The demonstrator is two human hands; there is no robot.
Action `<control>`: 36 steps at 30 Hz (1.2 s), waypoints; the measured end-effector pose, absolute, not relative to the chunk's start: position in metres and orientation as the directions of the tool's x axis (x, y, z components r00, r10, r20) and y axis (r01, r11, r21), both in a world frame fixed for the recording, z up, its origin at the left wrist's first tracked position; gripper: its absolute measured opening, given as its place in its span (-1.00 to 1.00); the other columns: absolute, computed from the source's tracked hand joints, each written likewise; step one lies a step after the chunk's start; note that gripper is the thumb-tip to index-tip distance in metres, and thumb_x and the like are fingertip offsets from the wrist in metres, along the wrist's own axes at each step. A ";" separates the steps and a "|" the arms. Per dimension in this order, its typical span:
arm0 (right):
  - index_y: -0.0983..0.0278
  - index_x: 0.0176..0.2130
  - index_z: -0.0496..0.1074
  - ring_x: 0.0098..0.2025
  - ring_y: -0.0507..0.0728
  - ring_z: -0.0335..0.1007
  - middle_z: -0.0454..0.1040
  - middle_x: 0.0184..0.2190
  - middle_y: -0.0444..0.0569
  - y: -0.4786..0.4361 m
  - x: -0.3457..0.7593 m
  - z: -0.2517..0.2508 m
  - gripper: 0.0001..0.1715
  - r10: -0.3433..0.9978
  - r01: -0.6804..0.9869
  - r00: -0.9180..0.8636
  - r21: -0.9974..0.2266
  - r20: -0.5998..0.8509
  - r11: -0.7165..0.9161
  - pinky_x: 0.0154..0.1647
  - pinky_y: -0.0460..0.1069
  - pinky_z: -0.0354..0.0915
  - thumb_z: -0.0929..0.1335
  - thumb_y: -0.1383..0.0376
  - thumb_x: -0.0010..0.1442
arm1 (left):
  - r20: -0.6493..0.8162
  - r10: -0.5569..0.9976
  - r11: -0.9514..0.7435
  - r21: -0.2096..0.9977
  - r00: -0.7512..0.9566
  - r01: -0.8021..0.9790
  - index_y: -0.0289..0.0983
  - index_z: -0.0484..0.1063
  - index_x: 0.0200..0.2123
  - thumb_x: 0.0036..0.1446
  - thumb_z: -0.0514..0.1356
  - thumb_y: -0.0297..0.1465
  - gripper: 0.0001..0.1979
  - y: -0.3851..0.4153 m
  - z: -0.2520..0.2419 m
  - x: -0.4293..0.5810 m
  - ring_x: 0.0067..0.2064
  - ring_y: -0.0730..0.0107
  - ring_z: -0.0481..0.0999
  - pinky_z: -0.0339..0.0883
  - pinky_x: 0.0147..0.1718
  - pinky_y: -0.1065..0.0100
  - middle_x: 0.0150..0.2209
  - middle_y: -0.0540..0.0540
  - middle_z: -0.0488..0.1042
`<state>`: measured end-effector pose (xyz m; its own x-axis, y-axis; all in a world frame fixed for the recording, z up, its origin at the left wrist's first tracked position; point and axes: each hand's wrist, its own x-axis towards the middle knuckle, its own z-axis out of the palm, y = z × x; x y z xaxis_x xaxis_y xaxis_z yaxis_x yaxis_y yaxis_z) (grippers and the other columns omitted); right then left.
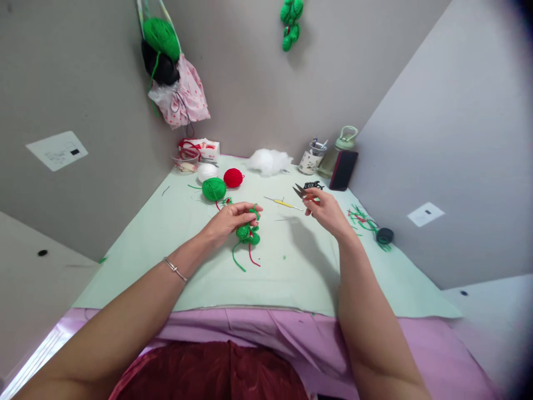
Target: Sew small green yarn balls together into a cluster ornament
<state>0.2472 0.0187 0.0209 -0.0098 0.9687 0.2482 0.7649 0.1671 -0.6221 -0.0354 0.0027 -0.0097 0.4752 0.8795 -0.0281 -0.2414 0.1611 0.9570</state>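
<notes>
My left hand [233, 219] is closed on a green crocheted piece [249, 233] with rounded lobes and a bit of red in it. A green yarn tail and a red yarn tail hang from it onto the pale green table cover [208, 280]. Over the right half of the table, my right hand [322, 208] grips a pair of scissors [300, 191], blades pointing left and slightly apart. Between the hands lies a crochet hook [283, 203] with a yellow handle. Another small green, white and red piece [227, 201] sits just behind my left hand.
Yarn balls in green [214, 189], red [233, 178] and white [207, 172] stand back left, near white stuffing [270, 162]. A pen cup [311, 159], bottle [333, 158] and phone [343, 170] stand back right. Yarn scraps [363, 218] and a black roll [385, 236] lie at right.
</notes>
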 end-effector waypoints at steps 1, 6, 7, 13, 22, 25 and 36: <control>0.30 0.05 0.42 -0.44 0.06 0.36 0.51 -0.22 0.02 0.014 0.238 0.023 -0.61 0.957 0.701 -0.074 -0.668 0.280 0.250 -0.32 -0.01 0.28 0.26 0.25 0.28 | -0.031 0.883 0.163 0.956 0.469 -0.243 -0.28 0.55 -0.08 0.01 0.42 -0.28 -0.60 0.002 -0.009 -0.035 -0.29 0.42 0.49 0.35 -0.30 0.34 -0.32 -0.05 0.47; 0.27 -0.06 0.49 -0.39 0.06 0.30 0.46 -0.42 -0.08 -0.010 0.191 0.030 -0.52 0.878 0.623 -0.410 -0.626 0.248 0.468 -0.30 -0.05 0.19 0.16 0.04 0.41 | -0.031 0.899 0.156 0.955 0.437 -0.253 -0.30 0.50 -0.03 0.02 0.40 -0.27 -0.56 0.001 -0.007 -0.034 -0.29 0.38 0.52 0.37 -0.31 0.34 -0.35 -0.04 0.48; 0.26 -0.09 0.50 -0.38 0.06 0.30 0.45 -0.43 -0.09 -0.012 0.185 0.031 -0.51 0.874 0.639 -0.430 -0.606 0.229 0.473 -0.30 -0.06 0.18 0.15 0.04 0.42 | -0.025 0.901 0.148 0.957 0.433 -0.251 -0.30 0.50 -0.03 0.02 0.40 -0.27 -0.56 0.001 -0.006 -0.033 -0.29 0.39 0.52 0.37 -0.31 0.35 -0.36 -0.04 0.49; 0.24 -0.15 0.54 -0.37 0.06 0.29 0.44 -0.43 -0.10 -0.013 0.182 0.029 -0.57 0.882 0.662 -0.438 -0.600 0.175 0.448 -0.32 -0.07 0.15 0.21 0.06 0.40 | -0.022 0.895 0.141 0.961 0.445 -0.237 -0.32 0.48 -0.05 0.01 0.40 -0.29 -0.57 0.001 -0.006 -0.032 -0.31 0.39 0.53 0.37 -0.33 0.38 -0.39 -0.03 0.50; 0.23 -0.10 0.58 -0.40 0.03 0.27 0.51 -0.39 -0.11 -0.013 0.178 0.023 -0.60 0.881 0.639 -0.427 -0.622 0.202 0.453 -0.32 -0.08 0.14 0.28 0.06 0.34 | 0.002 0.873 0.114 0.972 0.488 -0.207 -0.33 0.47 -0.09 0.04 0.37 -0.32 -0.63 0.002 -0.010 -0.032 -0.38 0.44 0.49 0.35 -0.37 0.40 -0.43 -0.03 0.51; 0.23 -0.13 0.59 -0.42 0.03 0.24 0.49 -0.42 -0.12 -0.013 0.178 0.022 -0.60 0.889 0.649 -0.417 -0.623 0.191 0.438 -0.34 -0.08 0.11 0.28 0.05 0.34 | 0.016 0.869 0.101 0.973 0.495 -0.209 -0.33 0.47 -0.08 0.05 0.37 -0.31 -0.63 0.004 -0.013 -0.033 -0.37 0.43 0.50 0.36 -0.37 0.40 -0.44 -0.03 0.51; 0.27 -0.11 0.57 -0.37 0.09 0.34 0.54 -0.39 -0.05 0.001 0.194 0.021 -0.54 0.962 0.795 -0.148 -0.550 0.230 0.254 -0.32 -0.05 0.13 0.22 0.05 0.37 | -0.031 0.883 0.152 0.963 0.468 -0.223 -0.31 0.50 -0.09 0.05 0.39 -0.34 -0.66 0.002 -0.011 -0.033 -0.28 0.39 0.56 0.39 -0.32 0.39 -0.36 -0.06 0.53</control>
